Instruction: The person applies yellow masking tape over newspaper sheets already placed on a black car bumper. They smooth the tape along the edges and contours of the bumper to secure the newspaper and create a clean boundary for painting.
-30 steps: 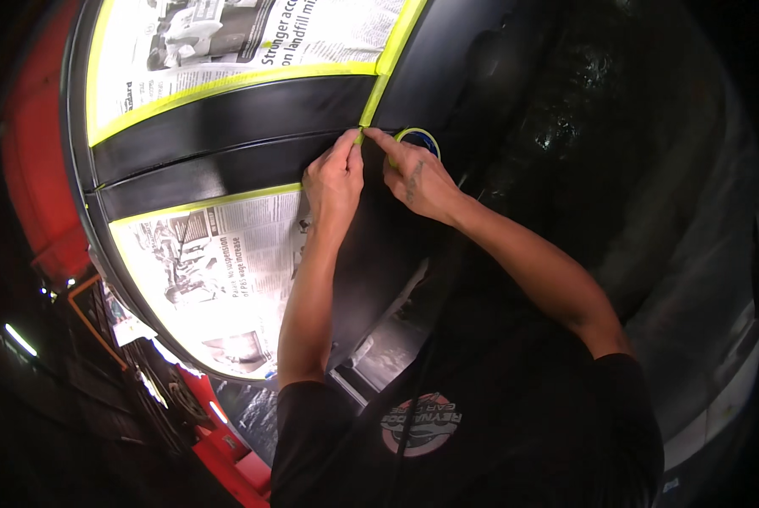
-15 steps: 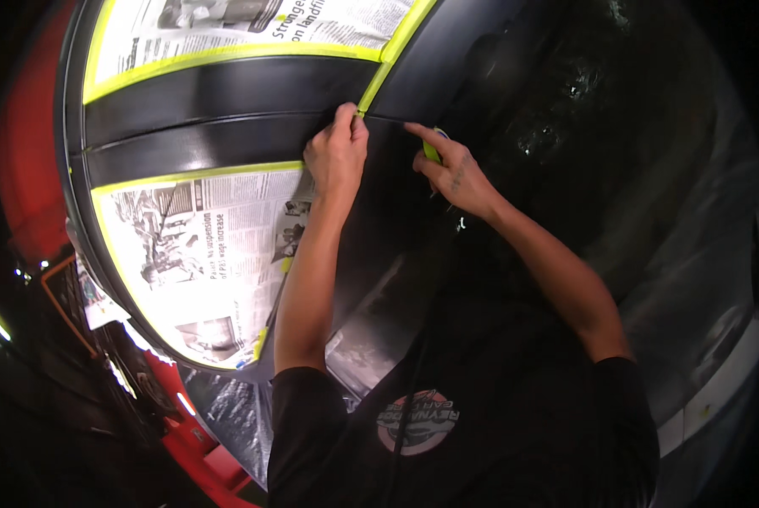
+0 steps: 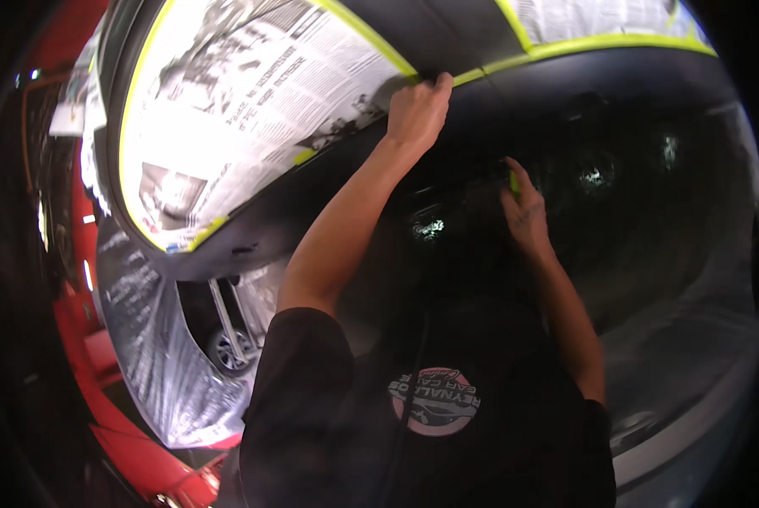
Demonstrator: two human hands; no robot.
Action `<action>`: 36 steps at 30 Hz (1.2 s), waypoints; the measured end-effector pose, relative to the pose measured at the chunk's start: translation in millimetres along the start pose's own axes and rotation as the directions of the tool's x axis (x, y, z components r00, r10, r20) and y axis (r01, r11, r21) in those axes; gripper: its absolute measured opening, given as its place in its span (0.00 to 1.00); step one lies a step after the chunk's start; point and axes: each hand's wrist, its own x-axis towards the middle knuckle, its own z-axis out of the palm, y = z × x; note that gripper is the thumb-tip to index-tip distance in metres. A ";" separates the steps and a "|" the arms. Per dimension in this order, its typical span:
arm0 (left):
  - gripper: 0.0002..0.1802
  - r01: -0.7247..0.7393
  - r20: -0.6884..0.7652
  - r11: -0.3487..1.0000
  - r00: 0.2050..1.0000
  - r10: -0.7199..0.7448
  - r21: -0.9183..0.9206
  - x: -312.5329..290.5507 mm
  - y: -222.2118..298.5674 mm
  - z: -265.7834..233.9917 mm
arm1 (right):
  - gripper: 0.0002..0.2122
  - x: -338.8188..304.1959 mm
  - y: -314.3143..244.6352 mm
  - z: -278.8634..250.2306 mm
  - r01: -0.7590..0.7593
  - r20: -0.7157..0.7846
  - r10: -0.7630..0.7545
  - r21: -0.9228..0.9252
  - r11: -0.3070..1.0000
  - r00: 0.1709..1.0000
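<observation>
My left hand (image 3: 418, 112) is closed, its fingertips on a strip of yellow-green masking tape (image 3: 471, 76) at the edge of a dark car door panel (image 3: 566, 80). The strip crosses the gap between two doors and reaches my fingers. Lower and to the right, my right hand (image 3: 528, 216) is curled round a yellow-green tape roll (image 3: 514, 183), mostly hidden in its fingers. Beside my left hand, newspaper (image 3: 253, 110) covers a window, with masking tape round much of its border. More newspaper (image 3: 599, 19) covers the other window at upper right.
Clear plastic sheeting (image 3: 147, 339) hangs at the lower left, with a wheel (image 3: 230, 349) beside it. A red car body (image 3: 134, 423) stands beyond. The dark lower door reflects several bright lights.
The view has swung round, shifting the windows. The tape strip now extends past the door gap, with my left hand farther along it. My right hand has dropped lower, away from the strip.
</observation>
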 end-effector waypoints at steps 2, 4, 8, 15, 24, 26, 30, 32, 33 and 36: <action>0.07 -0.002 -0.052 1.000 0.999 0.002 0.004 -19.6 -19.1 6.2 | 0.27 -10.0 29.5 -9.6 0.032 -0.044 -0.036 -0.080 0.996 0.998; 0.06 0.008 -0.107 1.000 0.994 -0.011 -0.027 -52.7 -42.2 -7.5 | 0.26 -19.7 43.3 -11.2 -0.036 0.011 0.038 -0.135 0.990 0.999; 0.05 0.147 -0.089 0.962 0.981 -0.172 -0.232 -126.0 -60.0 -15.3 | 0.26 -28.9 31.8 6.2 0.022 0.082 -0.018 -0.049 0.999 0.996; 0.20 0.358 0.221 0.197 0.838 -0.499 -0.913 -239.6 -28.4 -29.1 | 0.29 -37.3 -113.2 67.3 -0.075 0.438 -0.082 0.331 0.941 0.895; 0.16 0.227 0.216 -0.048 0.809 -0.546 -0.973 -336.4 -97.8 -137.4 | 0.30 -43.3 -195.6 207.2 -0.028 0.677 -0.295 0.423 0.906 0.675; 0.14 0.201 0.185 -0.034 0.804 -0.565 -0.979 -355.8 -121.4 -154.8 | 0.27 -52.6 -202.5 239.7 -0.007 0.610 -0.344 0.498 0.867 0.714; 0.13 0.098 0.097 -0.028 0.814 -0.573 -0.995 -387.5 -159.3 -166.2 | 0.18 -68.5 -207.2 286.4 0.197 0.460 -0.370 0.381 0.903 0.807; 0.13 0.099 0.090 -0.017 0.811 -0.579 -0.995 -400.1 -173.8 -170.6 | 0.15 -74.4 -207.1 306.7 0.279 0.397 -0.412 0.352 0.894 0.820; 0.13 0.098 0.086 -0.011 0.808 -0.582 -0.995 -405.7 -179.7 -172.3 | 0.14 -77.7 -207.6 315.2 0.319 0.367 -0.434 0.334 0.887 0.823; 0.13 0.058 -0.021 0.125 0.835 -0.549 -0.991 -415.4 -193.8 -182.2 | 0.15 -85.9 -228.5 333.5 0.689 0.288 -0.671 0.052 0.723 0.683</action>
